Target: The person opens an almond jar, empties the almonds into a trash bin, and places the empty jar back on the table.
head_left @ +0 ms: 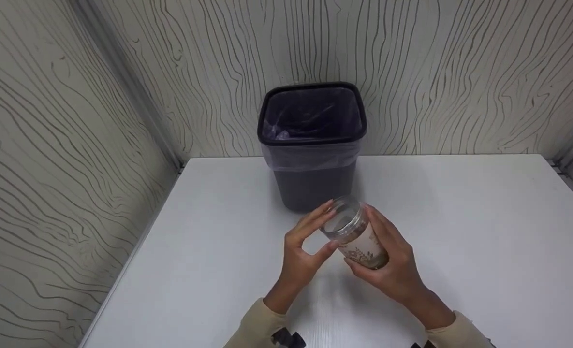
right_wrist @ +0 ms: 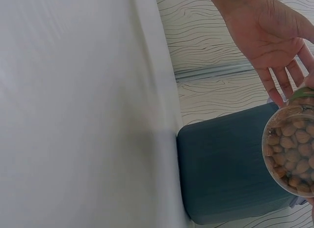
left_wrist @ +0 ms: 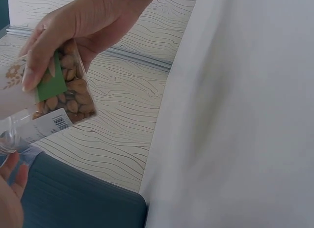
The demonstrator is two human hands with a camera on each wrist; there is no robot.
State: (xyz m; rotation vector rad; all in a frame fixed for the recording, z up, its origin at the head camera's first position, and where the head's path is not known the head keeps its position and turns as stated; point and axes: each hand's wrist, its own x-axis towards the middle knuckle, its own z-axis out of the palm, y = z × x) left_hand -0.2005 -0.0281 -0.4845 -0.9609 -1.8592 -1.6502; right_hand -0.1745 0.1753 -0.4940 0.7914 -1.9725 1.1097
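A clear jar of almonds (head_left: 361,246) is held tilted above the table, its clear top end towards the upper left. My right hand (head_left: 395,266) grips the body, fingers on the far side and thumb underneath. With fingers and thumb apart, my left hand (head_left: 303,249) holds the clear top end; whether that is a lid or the bare mouth, I cannot tell. The left wrist view shows a green patch and a barcode label on the jar (left_wrist: 76,93), with the right hand (left_wrist: 73,31) around it. Almonds show through the jar's round base (right_wrist: 292,154) in the right wrist view.
A dark bin (head_left: 315,186) with a translucent liner stands behind the jar, near the back wall. The white table (head_left: 209,261) spreads to both sides. Panels with a wood-grain line pattern (head_left: 460,82) stand behind and at the left.
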